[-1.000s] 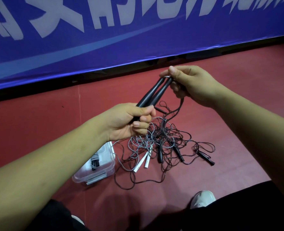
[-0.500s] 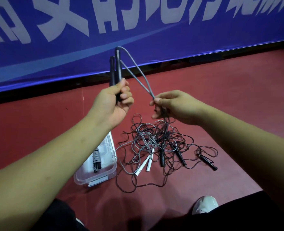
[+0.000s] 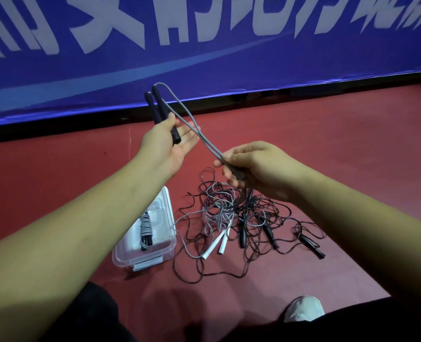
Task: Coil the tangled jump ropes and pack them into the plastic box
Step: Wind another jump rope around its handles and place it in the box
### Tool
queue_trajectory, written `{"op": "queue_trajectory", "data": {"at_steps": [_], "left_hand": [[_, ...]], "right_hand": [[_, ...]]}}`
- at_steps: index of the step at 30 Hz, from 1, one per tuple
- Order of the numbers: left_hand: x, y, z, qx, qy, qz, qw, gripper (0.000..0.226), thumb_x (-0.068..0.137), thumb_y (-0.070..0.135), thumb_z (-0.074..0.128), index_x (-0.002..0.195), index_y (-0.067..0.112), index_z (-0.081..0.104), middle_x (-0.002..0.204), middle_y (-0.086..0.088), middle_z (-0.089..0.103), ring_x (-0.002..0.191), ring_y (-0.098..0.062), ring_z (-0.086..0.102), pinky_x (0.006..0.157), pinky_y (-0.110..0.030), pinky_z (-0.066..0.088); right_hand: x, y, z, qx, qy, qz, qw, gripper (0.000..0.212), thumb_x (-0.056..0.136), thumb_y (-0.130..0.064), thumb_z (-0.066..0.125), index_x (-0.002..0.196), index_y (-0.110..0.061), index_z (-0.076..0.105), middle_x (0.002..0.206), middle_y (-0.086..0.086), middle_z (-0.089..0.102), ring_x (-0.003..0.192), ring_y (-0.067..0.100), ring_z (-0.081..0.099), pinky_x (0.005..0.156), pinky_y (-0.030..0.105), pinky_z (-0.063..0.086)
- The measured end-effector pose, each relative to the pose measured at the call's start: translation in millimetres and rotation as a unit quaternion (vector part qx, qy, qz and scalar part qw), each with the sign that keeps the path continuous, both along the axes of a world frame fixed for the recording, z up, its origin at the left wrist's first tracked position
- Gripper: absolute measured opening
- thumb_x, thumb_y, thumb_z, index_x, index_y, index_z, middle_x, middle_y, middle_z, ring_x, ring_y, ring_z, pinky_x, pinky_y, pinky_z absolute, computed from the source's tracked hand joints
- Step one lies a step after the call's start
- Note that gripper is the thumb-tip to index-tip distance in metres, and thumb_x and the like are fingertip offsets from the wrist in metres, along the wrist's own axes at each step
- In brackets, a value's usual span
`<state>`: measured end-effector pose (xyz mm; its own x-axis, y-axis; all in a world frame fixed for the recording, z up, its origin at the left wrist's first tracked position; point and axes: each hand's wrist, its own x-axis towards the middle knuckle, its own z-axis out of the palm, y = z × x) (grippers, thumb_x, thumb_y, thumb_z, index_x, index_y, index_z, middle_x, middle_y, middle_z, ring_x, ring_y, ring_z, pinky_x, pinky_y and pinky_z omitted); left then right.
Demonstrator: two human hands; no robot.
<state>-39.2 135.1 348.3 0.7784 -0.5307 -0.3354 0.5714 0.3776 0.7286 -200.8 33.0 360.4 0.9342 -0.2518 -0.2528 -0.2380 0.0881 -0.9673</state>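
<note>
While left hand (image 3: 170, 145) grips handles (image 3: 158, 107) and right hand (image 3: 260, 169) pinches cord (image 3: 192, 125), the box (image 3: 170, 208) holds one coiled rope (image 3: 145, 228).

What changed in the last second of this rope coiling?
The left hand swung the two black rope handles upright, then straightened its fingers, its thumb pinning them. The right hand let go of their tips and pinches the grey cord lower down. The clear plastic box and tangled rope pile stayed put.

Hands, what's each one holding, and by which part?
Left hand holds the two black jump-rope handles by their lower ends; right hand pinches that rope's doubled grey cord.
</note>
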Motion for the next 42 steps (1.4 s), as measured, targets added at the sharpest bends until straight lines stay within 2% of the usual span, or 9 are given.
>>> {"op": "queue_trajectory", "data": {"at_steps": [4,11,17,21,25,28,31,38,42], "left_hand": [[-6,-2,7,-0.039,0.024,-0.027,0.999,0.035,0.105,0.028,0.044,0.128,0.003,0.053,0.112,-0.014,0.072,0.103,-0.028,0.07,0.075,-0.036,0.059],[-8,5,15,-0.046,0.03,-0.076,0.996,0.047,0.104,0.038,0.04,0.133,0.006,0.058,0.119,-0.011,0.071,0.116,-0.025,0.064,0.092,-0.037,0.051],[-27,3,12,0.061,-0.033,-0.143,0.987,0.042,0.098,0.058,0.04,0.124,0.038,0.065,0.136,-0.004,0.056,0.122,-0.019,0.051,0.1,-0.038,0.04],[-27,6,9,0.008,-0.022,-0.186,0.982,0.042,0.097,0.063,0.04,0.134,0.048,0.053,0.131,-0.012,0.063,0.12,-0.027,0.06,0.102,-0.043,0.046],[-30,6,12,-0.067,0.021,-0.185,0.98,0.035,0.1,0.049,0.046,0.132,0.035,0.052,0.097,-0.011,0.074,0.084,-0.024,0.074,0.068,-0.029,0.059],[-27,3,15,-0.053,0.019,-0.14,0.989,0.032,0.098,0.037,0.057,0.126,0.021,0.057,0.057,0.004,0.048,0.044,-0.005,0.048,0.038,-0.014,0.038],[-17,2,15,-0.048,0.008,-0.135,0.99,0.018,0.1,0.024,0.056,0.112,0.011,0.054,0.054,0.005,0.034,0.039,-0.003,0.033,0.034,-0.014,0.028],[38,12,10,0.016,0.004,-0.038,0.999,0.027,0.1,0.007,0.048,0.076,0.015,0.04,0.046,0.006,0.032,0.034,-0.003,0.028,0.032,-0.014,0.022],[49,15,1,0.08,-0.037,-0.044,0.995,0.028,0.1,0.004,0.046,0.077,0.015,0.036,0.046,0.006,0.031,0.035,-0.003,0.028,0.035,-0.014,0.023]], "right_hand": [[0,8,-5,0.024,0.023,0.027,0.999,0.024,0.104,-0.009,0.044,0.107,0.005,0.063,0.065,0.011,0.052,0.062,0.025,0.059,0.071,0.036,0.049],[2,13,1,0.069,0.007,0.043,0.997,0.025,0.104,-0.012,0.042,0.104,0.006,0.059,0.056,0.004,0.039,0.036,0.008,0.026,0.044,0.024,0.015],[4,31,-7,0.015,0.047,0.06,0.997,0.025,0.104,-0.013,0.044,0.098,0.003,0.063,0.057,0.005,0.035,0.043,0.011,0.021,0.038,0.018,0.015],[7,37,-5,-0.005,0.038,0.069,0.997,0.027,0.105,-0.015,0.044,0.101,0.004,0.064,0.057,0.005,0.034,0.043,0.011,0.022,0.038,0.018,0.017],[4,36,-1,-0.012,0.046,0.09,0.995,0.028,0.104,-0.016,0.046,0.101,0.003,0.065,0.057,0.003,0.033,0.043,0.012,0.023,0.04,0.02,0.017],[3,37,5,-0.035,0.032,0.086,0.995,0.025,0.104,-0.016,0.047,0.098,0.002,0.063,0.054,0.0,0.031,0.052,0.02,0.036,0.044,0.021,0.028],[0,37,8,-0.023,0.036,0.085,0.995,0.011,0.102,-0.009,0.05,0.095,-0.002,0.056,0.057,0.003,0.038,0.073,0.036,0.048,0.053,0.024,0.047],[-16,14,17,-0.101,0.076,0.148,0.981,0.02,0.103,-0.013,0.05,0.084,-0.007,0.054,0.06,0.004,0.041,0.059,0.028,0.062,0.056,0.027,0.045],[-23,4,28,-0.048,0.057,0.151,0.986,0.019,0.104,-0.014,0.044,0.103,0.001,0.057,0.058,0.001,0.03,0.045,0.015,0.033,0.044,0.025,0.021]]}}
